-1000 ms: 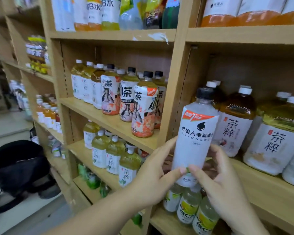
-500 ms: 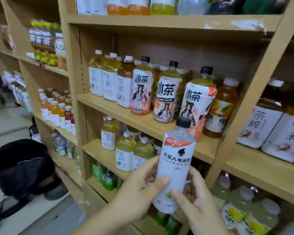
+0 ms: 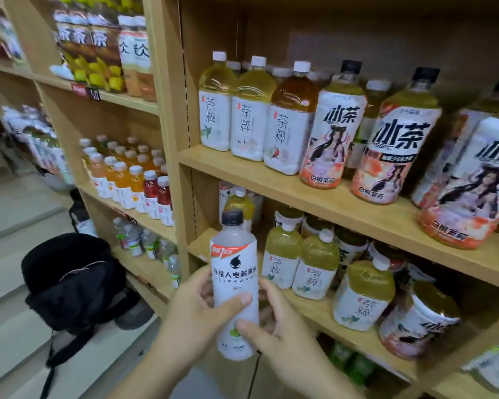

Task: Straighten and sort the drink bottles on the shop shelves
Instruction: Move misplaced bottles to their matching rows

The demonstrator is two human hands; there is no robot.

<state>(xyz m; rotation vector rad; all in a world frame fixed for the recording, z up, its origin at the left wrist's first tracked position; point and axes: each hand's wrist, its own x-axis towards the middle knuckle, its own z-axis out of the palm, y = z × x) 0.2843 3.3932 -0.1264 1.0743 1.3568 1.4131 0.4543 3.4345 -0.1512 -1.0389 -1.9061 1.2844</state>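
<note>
Sorting step: white bottle (image 3: 234, 286) in hand, not yet shelved.
Left hand (image 3: 196, 309) and right hand (image 3: 277, 326) fingers wrap its lower half. It is upright, capped, with pale contents, in front of the lower shelf (image 3: 202, 246). Tea bottles (image 3: 283, 254) there hold yellow-green liquid. Next likely: find its own row.

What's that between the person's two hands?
A white bottle with a black cap, held upright. The left hand grips it from one side and the right hand from the other. The head view shows it.
</note>
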